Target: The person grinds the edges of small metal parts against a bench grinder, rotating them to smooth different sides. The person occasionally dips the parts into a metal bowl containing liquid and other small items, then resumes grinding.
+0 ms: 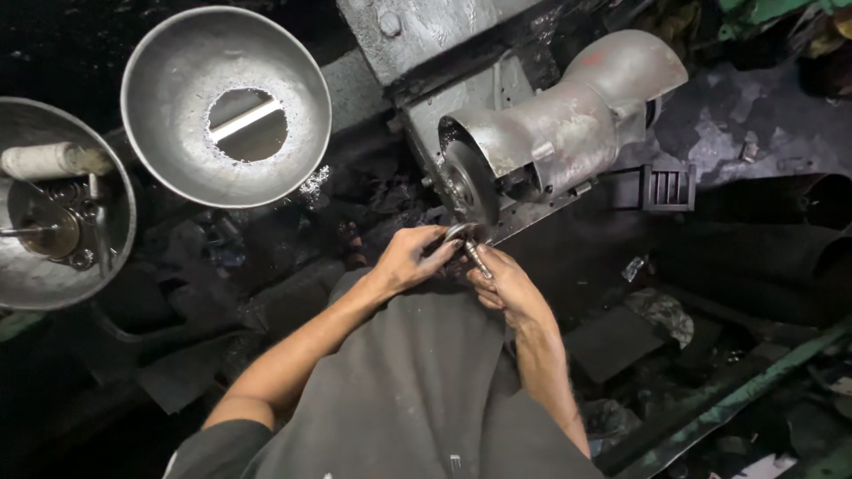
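While our left hand [410, 259] and right hand [504, 286] pinch a small shiny metal piece [470, 244], fingers closed on it, we press it against the grey grinding wheel [468, 184].

two metal bowls [226, 106] sit left of the grinding wheel [470, 186], hands just before it.

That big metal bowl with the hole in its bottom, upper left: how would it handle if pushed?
The metal bowl looks thin and rigid, so probably light for its size. Its rounded walls suggest it would rock or tip rather than slide. The hole's ragged edge may be sharp.
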Demonstrator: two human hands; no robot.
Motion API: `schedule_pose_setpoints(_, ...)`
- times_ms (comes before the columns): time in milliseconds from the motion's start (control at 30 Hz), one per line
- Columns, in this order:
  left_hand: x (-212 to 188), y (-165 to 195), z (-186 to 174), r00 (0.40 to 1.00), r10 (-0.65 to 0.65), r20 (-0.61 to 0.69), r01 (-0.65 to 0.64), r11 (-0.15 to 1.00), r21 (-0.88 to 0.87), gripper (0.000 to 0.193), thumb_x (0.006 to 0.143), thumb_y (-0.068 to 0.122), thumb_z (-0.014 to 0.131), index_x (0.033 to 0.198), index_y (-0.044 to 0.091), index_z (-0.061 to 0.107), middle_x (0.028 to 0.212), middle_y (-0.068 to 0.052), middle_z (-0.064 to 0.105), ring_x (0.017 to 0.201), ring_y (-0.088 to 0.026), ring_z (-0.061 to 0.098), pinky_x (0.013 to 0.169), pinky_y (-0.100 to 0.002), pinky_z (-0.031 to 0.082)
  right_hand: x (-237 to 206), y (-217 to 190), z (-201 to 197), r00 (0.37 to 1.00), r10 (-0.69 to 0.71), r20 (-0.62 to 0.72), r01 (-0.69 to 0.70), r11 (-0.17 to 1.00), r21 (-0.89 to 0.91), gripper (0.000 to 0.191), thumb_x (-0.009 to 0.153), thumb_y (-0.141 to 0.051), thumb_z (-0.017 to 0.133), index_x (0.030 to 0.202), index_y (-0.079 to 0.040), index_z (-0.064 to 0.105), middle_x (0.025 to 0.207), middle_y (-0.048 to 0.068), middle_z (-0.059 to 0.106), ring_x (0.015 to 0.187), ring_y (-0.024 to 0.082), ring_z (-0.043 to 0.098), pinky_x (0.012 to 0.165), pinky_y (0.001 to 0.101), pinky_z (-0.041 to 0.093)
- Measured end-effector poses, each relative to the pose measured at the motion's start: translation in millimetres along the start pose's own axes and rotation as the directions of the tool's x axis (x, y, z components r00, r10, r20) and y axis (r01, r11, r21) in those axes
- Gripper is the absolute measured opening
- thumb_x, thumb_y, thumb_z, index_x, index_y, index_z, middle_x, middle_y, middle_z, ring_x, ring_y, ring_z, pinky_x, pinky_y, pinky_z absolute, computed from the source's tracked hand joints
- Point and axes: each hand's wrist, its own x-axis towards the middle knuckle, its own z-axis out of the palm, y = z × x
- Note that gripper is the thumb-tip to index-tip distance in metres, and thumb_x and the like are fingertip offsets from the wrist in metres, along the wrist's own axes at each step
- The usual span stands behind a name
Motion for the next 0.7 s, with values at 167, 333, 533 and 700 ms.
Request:
schedule_pose_setpoints(167, -8, 13, -16, 0.999, 0.052, -0.003, -0.052, 0.998, 0.025, 0.023, 0.096, 0.019, 0.071, 0.108, -0.002, 0.071, 0.090, -0.018, 0.072, 0.075, -0.029, 0.074, 0.066, -0.036, 0.056, -13, 8, 25, 0.999, 0.026, 0.021, -0.027, 0.997, 0.077, 0.030, 0.108, -0.034, 0.042, 0.103, -0.009, 0.059, 0.053, -0.007, 0.036, 0.036, 0.003, 0.025, 0.033, 0.0212, 0.020)
schedule_pose_setpoints(333, -15, 28, -41, 0.998, -0.035, 0.056, 0.028, 0.993, 0.115, 0.023, 0.095, 0.021, 0.071, 0.101, -0.001, 0.074, 0.078, -0.019, 0.067, 0.062, -0.030, 0.067, 0.057, -0.038, 0.052, -14, 27, 45, 0.998, 0.015, 0.058, -0.020, 0.996, 0.089, 0.032, 0.110, -0.035, 0.043, 0.099, -0.008, 0.055, 0.055, -0.008, 0.036, 0.037, 0.003, 0.026, 0.034, 0.0214, 0.020)
schedule_pose_setpoints(533, -52, 54, -3, 0.994, -0.049, 0.093, 0.028, 0.977, 0.213, 0.023, 0.095, 0.023, 0.071, 0.101, 0.001, 0.073, 0.080, -0.017, 0.067, 0.066, -0.032, 0.066, 0.061, -0.039, 0.051, -44, 73, 9, 0.999, -0.007, 0.045, 0.008, 1.000, -0.015, 0.031, 0.110, -0.038, 0.044, 0.100, -0.011, 0.054, 0.056, -0.008, 0.037, 0.038, 0.004, 0.028, 0.035, 0.0223, 0.021)
schedule_pose_setpoints(700, -99, 81, -14, 0.997, 0.064, 0.045, -0.076, 0.924, 0.375, 0.024, 0.094, 0.023, 0.074, 0.106, 0.002, 0.072, 0.089, -0.015, 0.070, 0.079, -0.035, 0.069, 0.067, -0.041, 0.054, -65, 107, 38, 0.941, -0.338, -0.001, 0.298, 0.832, -0.467, 0.033, 0.111, -0.039, 0.043, 0.110, -0.012, 0.061, 0.064, -0.009, 0.046, 0.052, 0.002, 0.038, 0.045, 0.0209, 0.032)
